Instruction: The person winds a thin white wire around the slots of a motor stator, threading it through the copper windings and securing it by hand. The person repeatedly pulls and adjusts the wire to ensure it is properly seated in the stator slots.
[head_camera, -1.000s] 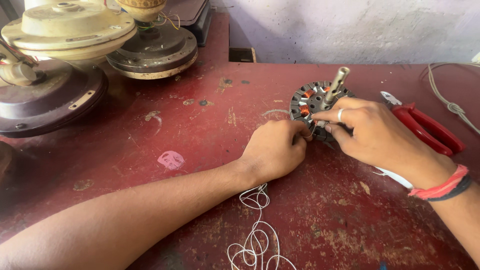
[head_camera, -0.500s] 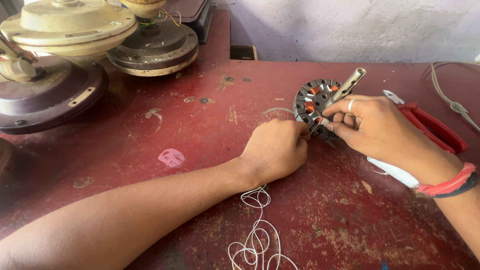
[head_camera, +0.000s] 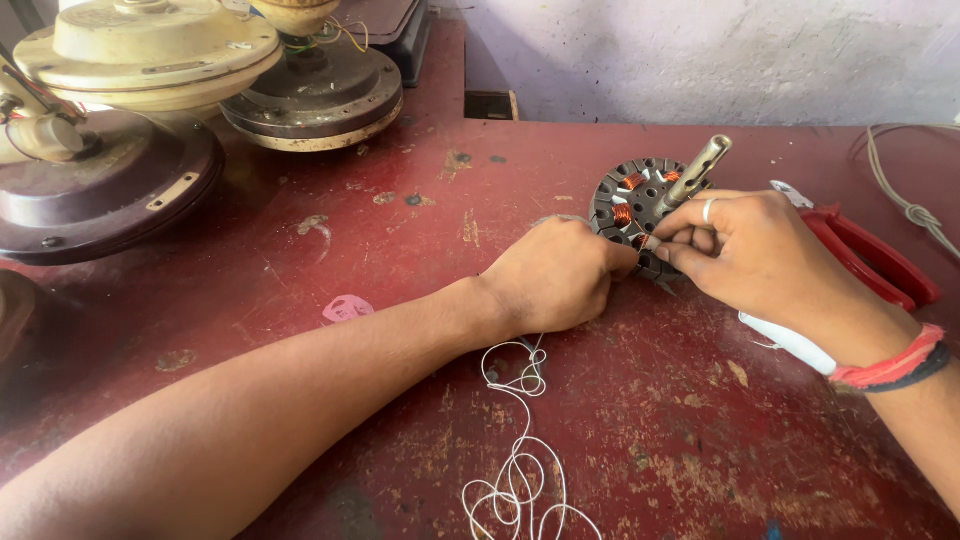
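Stator (head_camera: 632, 205) with copper windings and a metal shaft sits tilted on the red tabletop (head_camera: 420, 230), between both hands. Left hand (head_camera: 555, 275): grip closed, fingertips pinched at the stator's near rim. Right hand (head_camera: 745, 250): grip closed on the stator's right edge; white thread (head_camera: 520, 470) trails beneath the left wrist.

Worn red table (head_camera: 420, 220) against a pale plastered wall (head_camera: 700, 50).

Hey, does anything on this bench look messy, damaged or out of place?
The red table top is scratched and chipped. Loose white string trails tangled near its front edge. The stator under both hands sits tilted, shaft angled up.
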